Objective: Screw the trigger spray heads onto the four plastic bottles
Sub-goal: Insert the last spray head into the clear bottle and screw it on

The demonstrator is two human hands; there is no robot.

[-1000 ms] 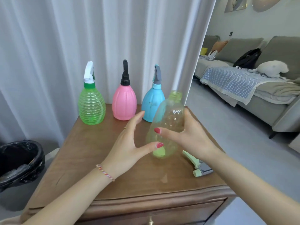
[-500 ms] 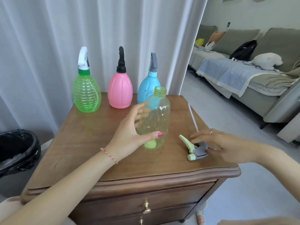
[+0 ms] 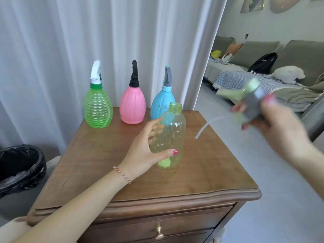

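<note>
The last trigger spray head [image 3: 250,100], lying on the counter [image 3: 201,176] half a second ago, is now in the air: the right hand [image 3: 273,125] is clenched around its grey body, well right of the yellow bottle [image 3: 172,132], its white dip tube [image 3: 208,124] trailing down toward the wood. The head and hand blur with motion. The left hand [image 3: 149,151] curls about the open-necked bottle, thumb across the front, fingers behind, steadying it upright near the counter's middle.

That leaves, by the look of it, one bottle to finish. The green bottle [image 3: 98,109], pink bottle [image 3: 132,106] and blue bottle [image 3: 162,105] stand in a row at the back, each already capped with a sprayer. Next the tube must be fed into the neck before any threading can start.

The counter is a dark wooden chest with a brass drawer knob [image 3: 159,235], set against pale curtains [image 3: 87,41]. A black-lined bin [image 3: 19,165] sits to its left; beyond, a grey sofa [image 3: 298,55] carries a backpack [image 3: 263,62] and a checked blanket [image 3: 235,81].
</note>
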